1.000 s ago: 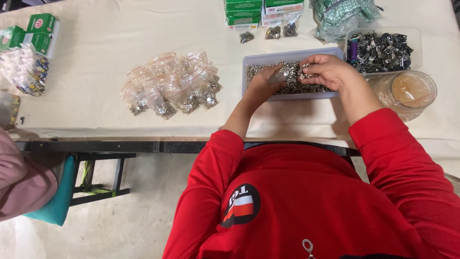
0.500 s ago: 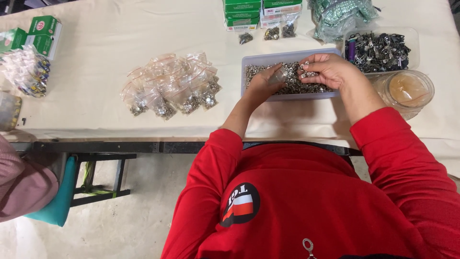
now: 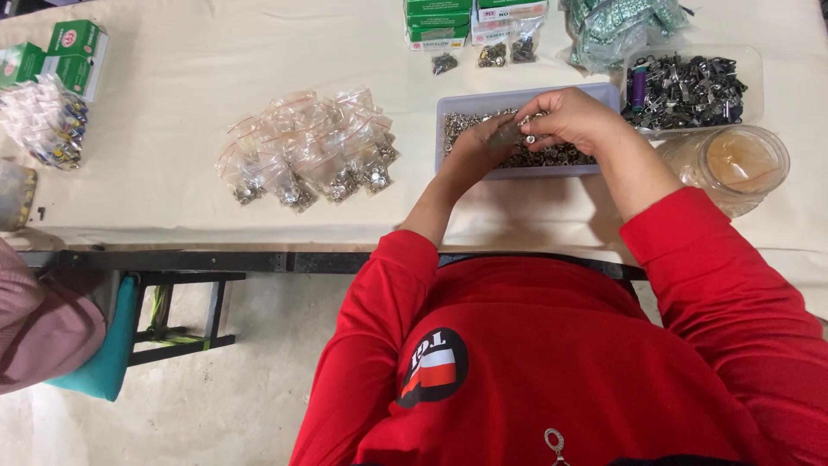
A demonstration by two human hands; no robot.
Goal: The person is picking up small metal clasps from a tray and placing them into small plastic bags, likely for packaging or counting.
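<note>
Head view: nearest you, your red sleeves (image 3: 552, 362) run forward over the table edge (image 3: 259, 259) to a shallow grey tray (image 3: 448, 112) full of small metal rings (image 3: 561, 157), and both hands meet above it. Your left hand (image 3: 479, 142) is pinched narrow, fingertips down among the rings and apparently gripping a small clear bag, though the blur there leaves that unsure. Your right hand (image 3: 573, 119) is curled close, holding a few rings at its fingertips just beside the left. The step in hand looks like counting or loading rings from the tray into a bag, partway through; the next move likely calls for a steady pinch and a bag mouth held open, so nothing spills back. To the left, well apart from the tray, lies a heap of filled bags (image 3: 310, 147). To the right stand a clear jar (image 3: 733, 168) and, behind it, a clear tub of dark metal clips (image 3: 690, 82). Farther back sit green boxes (image 3: 448, 22) and a bundle in plastic (image 3: 621, 26); more green boxes (image 3: 73, 47) lie at far left.
</note>
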